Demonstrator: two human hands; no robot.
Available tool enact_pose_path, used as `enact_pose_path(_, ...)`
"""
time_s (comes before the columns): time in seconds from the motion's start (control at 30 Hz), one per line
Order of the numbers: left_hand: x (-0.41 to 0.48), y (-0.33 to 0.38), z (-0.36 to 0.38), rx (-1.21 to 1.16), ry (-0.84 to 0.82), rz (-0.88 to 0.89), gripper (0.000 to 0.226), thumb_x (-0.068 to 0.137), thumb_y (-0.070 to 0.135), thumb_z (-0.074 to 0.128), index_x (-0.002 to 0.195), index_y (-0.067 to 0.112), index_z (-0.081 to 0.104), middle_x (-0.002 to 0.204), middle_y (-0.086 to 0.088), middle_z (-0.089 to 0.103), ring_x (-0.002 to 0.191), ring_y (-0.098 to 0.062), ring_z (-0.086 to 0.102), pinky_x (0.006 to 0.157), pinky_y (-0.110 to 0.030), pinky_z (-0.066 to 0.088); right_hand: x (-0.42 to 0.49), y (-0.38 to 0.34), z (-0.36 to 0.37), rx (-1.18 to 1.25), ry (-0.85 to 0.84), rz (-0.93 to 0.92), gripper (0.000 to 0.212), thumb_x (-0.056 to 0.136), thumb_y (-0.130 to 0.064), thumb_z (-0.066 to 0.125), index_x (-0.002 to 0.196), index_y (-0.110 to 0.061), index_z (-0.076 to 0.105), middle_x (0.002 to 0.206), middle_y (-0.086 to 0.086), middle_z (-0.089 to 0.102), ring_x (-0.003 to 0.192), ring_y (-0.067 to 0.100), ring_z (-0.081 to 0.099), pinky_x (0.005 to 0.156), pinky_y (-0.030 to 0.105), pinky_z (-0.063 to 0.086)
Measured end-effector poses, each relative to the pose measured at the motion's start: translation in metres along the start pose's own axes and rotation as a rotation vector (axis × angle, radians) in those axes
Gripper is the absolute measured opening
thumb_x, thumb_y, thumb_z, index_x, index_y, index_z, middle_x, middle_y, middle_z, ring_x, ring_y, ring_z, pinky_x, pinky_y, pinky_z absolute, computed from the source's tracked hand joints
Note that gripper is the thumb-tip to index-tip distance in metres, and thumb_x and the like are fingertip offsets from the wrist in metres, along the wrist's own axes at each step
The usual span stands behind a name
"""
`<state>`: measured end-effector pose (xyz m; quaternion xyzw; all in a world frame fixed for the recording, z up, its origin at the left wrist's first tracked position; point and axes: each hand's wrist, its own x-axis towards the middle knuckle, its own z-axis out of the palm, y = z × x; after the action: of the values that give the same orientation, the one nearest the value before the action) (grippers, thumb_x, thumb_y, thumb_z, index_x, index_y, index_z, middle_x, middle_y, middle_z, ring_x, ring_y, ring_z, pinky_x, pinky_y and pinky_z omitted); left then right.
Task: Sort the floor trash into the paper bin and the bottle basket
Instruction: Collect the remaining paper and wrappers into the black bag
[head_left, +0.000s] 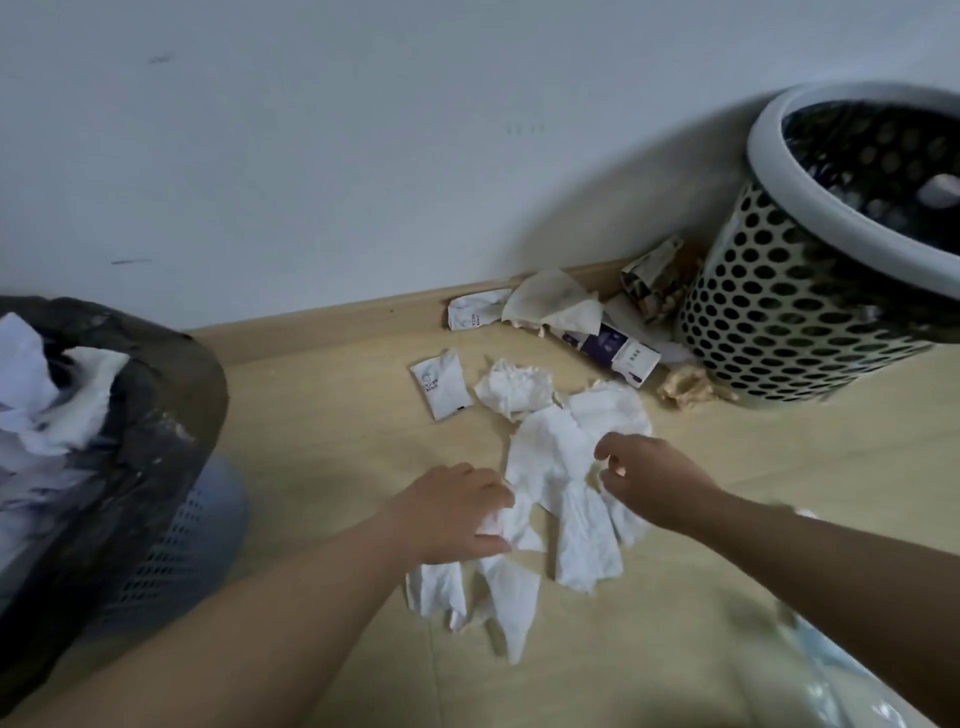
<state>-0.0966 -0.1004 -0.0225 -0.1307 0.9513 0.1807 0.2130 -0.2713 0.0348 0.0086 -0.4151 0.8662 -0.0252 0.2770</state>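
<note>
White tissues (550, 467) lie spread on the wooden floor in the middle. My left hand (457, 514) grips the near-left part of this tissue pile, fingers closed around a bunch. My right hand (649, 480) hovers at the pile's right edge, fingers curled and pinching a tissue corner. The paper bin (171, 441), lined with a black bag and holding white paper, stands at the left. The perforated basket (789, 312) with a grey rim stands at the right against the wall.
More litter lies by the baseboard: a crumpled tissue ball (514, 387), small white packets (441, 384), a purple-and-white carton (615, 351), a stained paper sheet (556, 304), a printed wrapper (657, 278) and brown crumpled paper (691, 389). Clear plastic (831, 670) sits bottom right.
</note>
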Motion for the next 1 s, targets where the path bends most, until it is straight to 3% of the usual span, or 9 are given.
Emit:
enact_pose_path(0.17, -0.011, -0.018, 0.004, 0.2, -0.059, 0.138, 0.079, 0.08, 0.06, 0.056, 0.145, 0.034, 0.02, 0.152, 0.005, 0.018, 0.136, -0.018, 0.023, 0.109, -0.032, 0.019, -0.026, 0.027, 0.042, -0.36, -0.098, -0.355, 0.05, 0.087, -0.028, 0.058, 0.134, -0.026, 0.041, 0.141, 0.0, 0.041, 0.118, 0.022, 0.05, 0.093, 0.032, 0.045)
enact_pose_path(0.23, -0.014, -0.029, 0.007, 0.256, -0.083, 0.131, 0.082, 0.076, 0.06, 0.06, 0.143, 0.034, 0.022, 0.145, 0.003, 0.023, 0.13, -0.019, 0.029, 0.105, -0.031, 0.024, -0.03, 0.035, 0.058, -0.413, -0.062, -0.48, 0.071, 0.056, -0.027, 0.083, 0.119, -0.028, 0.05, 0.125, 0.003, 0.058, 0.091, 0.022, 0.065, 0.067, 0.03, 0.055)
enact_pose_path(0.3, -0.018, -0.034, 0.011, 0.259, -0.108, 0.092, 0.079, 0.076, 0.056, 0.061, 0.141, 0.034, 0.024, 0.141, 0.003, 0.026, 0.125, -0.018, 0.033, 0.101, -0.03, 0.028, -0.028, 0.04, 0.071, -0.475, -0.034, -0.532, 0.082, 0.034, -0.018, 0.086, 0.108, -0.03, 0.051, 0.112, 0.003, 0.067, 0.073, 0.017, 0.067, 0.05, 0.025, 0.054)
enact_pose_path(0.5, -0.024, -0.029, 0.024, 0.239, -0.149, 0.129, 0.053, 0.08, 0.042, 0.059, 0.127, 0.027, 0.041, 0.131, 0.003, 0.038, 0.116, -0.017, 0.041, 0.091, -0.027, 0.033, -0.02, 0.035, 0.083, -0.529, 0.065, -0.688, 0.084, 0.023, -0.009, 0.084, 0.098, -0.022, 0.046, 0.086, 0.001, 0.067, 0.06, 0.017, 0.061, 0.046, 0.026, 0.049)
enact_pose_path(0.63, -0.021, -0.027, 0.023, 0.22, -0.337, 0.064, 0.029, 0.083, 0.032, 0.057, 0.106, 0.015, 0.053, 0.114, -0.002, 0.052, 0.101, -0.022, 0.052, 0.072, -0.028, 0.033, -0.018, 0.028, 0.079, -0.587, 0.028, -0.703, 0.056, 0.017, -0.01, 0.085, 0.067, -0.023, 0.062, 0.056, -0.004, 0.056, 0.043, 0.011, 0.05, 0.038, 0.021, 0.031)
enact_pose_path(0.7, -0.017, -0.03, 0.021, 0.147, -0.416, -0.015, 0.02, 0.082, 0.031, 0.061, 0.095, 0.017, 0.054, 0.1, -0.001, 0.054, 0.089, -0.018, 0.048, 0.066, -0.026, 0.031, -0.02, 0.017, 0.07, -0.593, -0.014, -0.692, 0.042, 0.028, -0.011, 0.087, 0.062, -0.022, 0.065, 0.057, -0.005, 0.059, 0.047, 0.012, 0.055, 0.043, 0.022, 0.028)
enact_pose_path(0.77, -0.012, -0.033, 0.013, 0.079, -0.462, -0.064, 0.018, 0.079, 0.028, 0.066, 0.088, 0.021, 0.053, 0.086, 0.006, 0.048, 0.085, -0.013, 0.044, 0.057, -0.024, 0.032, -0.017, 0.009, 0.059, -0.447, -0.113, -0.615, 0.016, 0.073, -0.013, 0.071, 0.088, -0.016, 0.067, 0.09, 0.002, 0.067, 0.082, 0.02, 0.065, 0.063, 0.026, 0.041)
enact_pose_path(0.83, -0.005, -0.036, -0.001, 0.068, -0.497, -0.092, 0.022, 0.079, 0.026, 0.069, 0.096, 0.016, 0.061, 0.09, 0.006, 0.048, 0.086, -0.011, 0.044, 0.056, -0.019, 0.032, -0.007, 0.004, 0.042, -0.275, -0.234, -0.399, 0.019, 0.093, -0.019, 0.049, 0.107, -0.015, 0.062, 0.112, 0.004, 0.063, 0.104, 0.023, 0.058, 0.081, 0.027, 0.043)
enact_pose_path(1.0, 0.015, -0.035, -0.059, 0.054, -0.401, -0.189, 0.03, 0.082, 0.029, 0.067, 0.108, 0.014, 0.064, 0.101, 0.0, 0.059, 0.088, -0.014, 0.052, 0.075, -0.027, 0.043, 0.022, -0.003, -0.019, 0.231, -0.099, -0.129, 0.015, 0.09, -0.018, 0.059, 0.1, -0.01, 0.067, 0.094, 0.002, 0.066, 0.084, 0.014, 0.058, 0.068, 0.017, 0.045)
